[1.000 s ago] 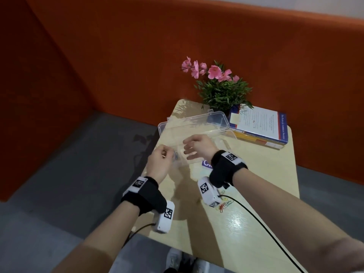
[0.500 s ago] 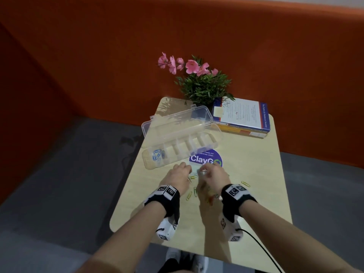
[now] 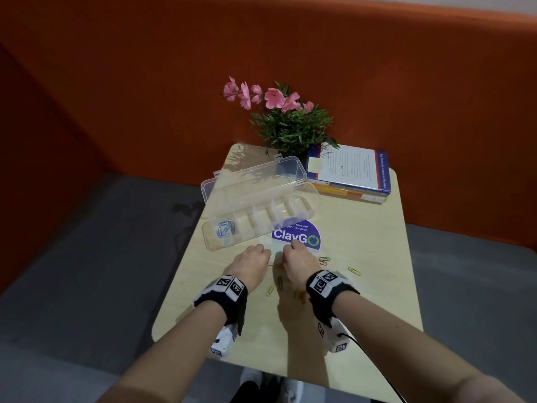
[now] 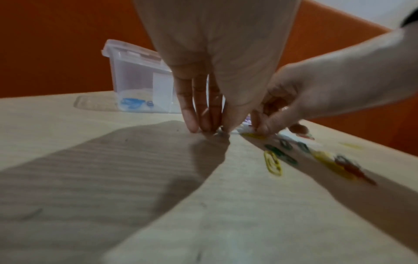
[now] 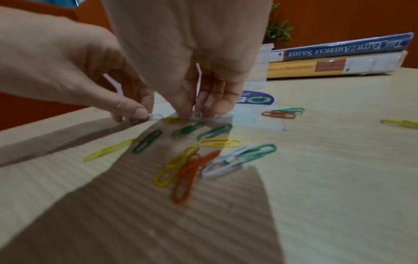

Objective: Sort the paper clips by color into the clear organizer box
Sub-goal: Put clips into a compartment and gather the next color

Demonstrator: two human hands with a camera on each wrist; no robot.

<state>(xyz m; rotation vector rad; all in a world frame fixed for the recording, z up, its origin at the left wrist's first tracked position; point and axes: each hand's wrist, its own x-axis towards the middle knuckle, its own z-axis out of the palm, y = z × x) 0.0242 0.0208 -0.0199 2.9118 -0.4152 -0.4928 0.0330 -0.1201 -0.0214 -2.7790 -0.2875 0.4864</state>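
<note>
The clear organizer box stands open on the table, with blue paper clips in its leftmost compartment. Loose green, yellow, orange and white clips lie scattered on the table near me. My left hand reaches down to the table, thumb and finger pinching a white clip. Just to its right, my right hand points its fingers down and pinches another white clip. In the head view the two hands sit close together below the box.
A purple round sticker lies just beyond my hands. Two stacked books and a pink flowering plant stand at the table's far end. An orange wall surrounds the small table. More clips lie to the right.
Both hands came back from the box to the loose clips near the table's front. Over the last half second they stayed close together and closed their fingertips on white clips.
</note>
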